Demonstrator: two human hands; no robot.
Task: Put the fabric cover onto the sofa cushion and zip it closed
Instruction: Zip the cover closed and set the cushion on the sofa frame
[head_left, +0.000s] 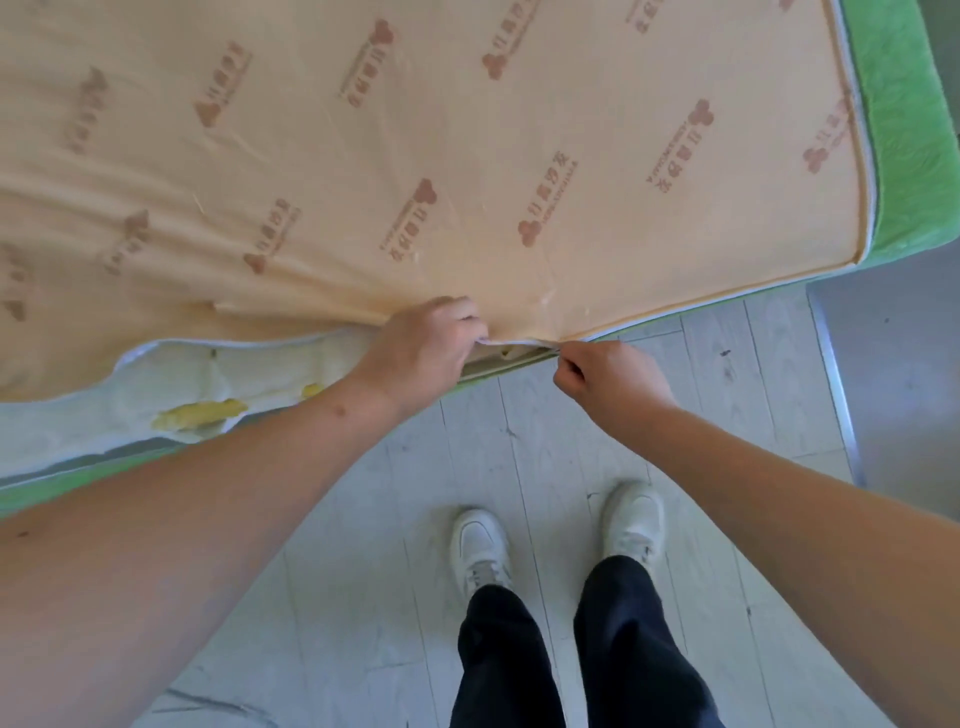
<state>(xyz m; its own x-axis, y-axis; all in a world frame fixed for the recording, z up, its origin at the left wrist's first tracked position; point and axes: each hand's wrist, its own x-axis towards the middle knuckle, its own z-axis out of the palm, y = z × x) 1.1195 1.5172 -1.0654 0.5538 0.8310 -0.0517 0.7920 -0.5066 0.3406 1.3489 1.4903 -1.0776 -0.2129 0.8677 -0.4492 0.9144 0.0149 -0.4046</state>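
Repeated brown Chinese-character logos (529, 231) on the fabric cover (467, 145) are unreadable.

Both forearms are bare, extend forward and converge. The left hand (431, 338) lies back uppermost with its fingers curled, gripping the open edge of the fabric cover (467, 156). The right hand (608, 379) sits just beside it, not touching it. Its fingers are curled inward, and thumb and forefinger pinch the cover's seam. The exact item pinched is too small to tell.
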